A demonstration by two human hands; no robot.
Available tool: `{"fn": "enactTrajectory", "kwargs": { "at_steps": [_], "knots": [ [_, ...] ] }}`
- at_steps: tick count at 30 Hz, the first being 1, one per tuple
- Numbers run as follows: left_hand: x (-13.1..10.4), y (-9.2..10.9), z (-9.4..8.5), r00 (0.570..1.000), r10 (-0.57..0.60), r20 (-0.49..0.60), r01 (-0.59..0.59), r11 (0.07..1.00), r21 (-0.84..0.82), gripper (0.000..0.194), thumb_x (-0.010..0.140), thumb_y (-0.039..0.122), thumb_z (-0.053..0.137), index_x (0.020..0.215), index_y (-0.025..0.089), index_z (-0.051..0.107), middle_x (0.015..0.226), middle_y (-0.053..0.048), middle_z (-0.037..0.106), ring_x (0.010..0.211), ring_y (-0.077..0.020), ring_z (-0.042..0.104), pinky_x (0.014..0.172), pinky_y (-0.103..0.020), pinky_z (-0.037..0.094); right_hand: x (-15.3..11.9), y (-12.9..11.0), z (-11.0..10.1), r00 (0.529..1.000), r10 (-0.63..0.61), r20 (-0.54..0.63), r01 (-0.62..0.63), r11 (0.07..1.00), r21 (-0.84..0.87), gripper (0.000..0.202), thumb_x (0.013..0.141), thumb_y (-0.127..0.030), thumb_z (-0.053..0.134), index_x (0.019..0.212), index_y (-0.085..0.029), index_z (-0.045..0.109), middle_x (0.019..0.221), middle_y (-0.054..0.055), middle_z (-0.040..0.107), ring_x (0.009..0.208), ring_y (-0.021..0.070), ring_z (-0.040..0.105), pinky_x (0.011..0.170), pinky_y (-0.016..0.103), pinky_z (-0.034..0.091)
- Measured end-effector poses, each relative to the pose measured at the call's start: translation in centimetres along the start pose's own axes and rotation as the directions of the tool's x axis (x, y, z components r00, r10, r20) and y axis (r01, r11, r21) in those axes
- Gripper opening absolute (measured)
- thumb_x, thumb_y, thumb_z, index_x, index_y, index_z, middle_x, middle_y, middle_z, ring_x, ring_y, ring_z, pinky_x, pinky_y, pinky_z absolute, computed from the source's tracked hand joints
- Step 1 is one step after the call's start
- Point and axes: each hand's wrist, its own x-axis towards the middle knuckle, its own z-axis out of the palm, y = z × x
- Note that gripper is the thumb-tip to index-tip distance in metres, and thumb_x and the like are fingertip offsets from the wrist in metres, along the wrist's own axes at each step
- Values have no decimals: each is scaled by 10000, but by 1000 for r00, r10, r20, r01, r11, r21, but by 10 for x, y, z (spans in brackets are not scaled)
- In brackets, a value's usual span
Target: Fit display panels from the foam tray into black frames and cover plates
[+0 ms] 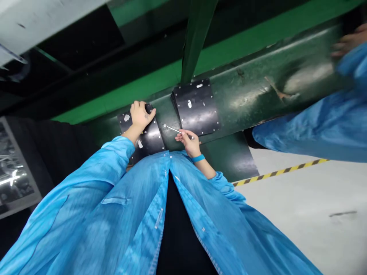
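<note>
Two black panels lie on a dark green conveyor belt point(246, 95). My left hand point(140, 115) grips the far edge of the left black panel point(150, 137), fingers curled over its top. My right hand point(188, 140) holds a thin silver rod-like tool point(172, 129), its tip lying on the belt between the panels. The right black panel point(197, 107) lies flat beyond that hand, with white stickers and small light dots along its rim. A blue band circles my right wrist. Both my arms wear blue sleeves.
A co-worker in a blue coat point(315, 122) stands at the right, with a hand point(348, 42) blurred over the belt. A green post point(196, 38) rises behind the panels. Yellow-black floor tape point(281, 171) runs along grey floor. A grey rack point(14, 172) stands at the left.
</note>
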Motion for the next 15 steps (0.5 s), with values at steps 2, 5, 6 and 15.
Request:
{"fn": "enactTrajectory", "kwargs": {
  "at_steps": [2,5,6,15],
  "knots": [
    [6,8,-11,997,-6,76,-2,994,112,621,836,615,677,1189,107,612,1275,-242,568,1244,-429,490,1098,-527,371,9,-1,7,999,54,-6,-54,999,10,638,637,-712,846,941,-168,704,759,32,705,686,189,698,680,336,599],
    [7,21,-32,992,-32,126,-3,963,269,625,870,585,645,1209,62,605,1280,-267,573,1212,-431,514,1039,-493,410,13,-9,17,989,136,59,-138,990,29,704,530,-735,887,891,-160,703,718,30,691,643,183,676,657,335,585],
    [5,25,-39,990,-43,133,0,952,306,609,889,565,624,1215,50,604,1278,-269,577,1203,-425,524,1023,-477,419,11,-13,22,985,154,81,-158,987,40,718,498,-746,898,872,-165,705,704,28,685,628,186,668,655,346,583],
    [4,33,-73,982,-58,182,-26,902,432,493,967,497,560,1187,70,672,1209,-219,641,1139,-336,640,959,-384,491,30,-25,44,970,169,175,-185,979,81,829,319,-833,911,773,-168,714,645,54,668,585,202,655,639,353,537]
  ]
}}
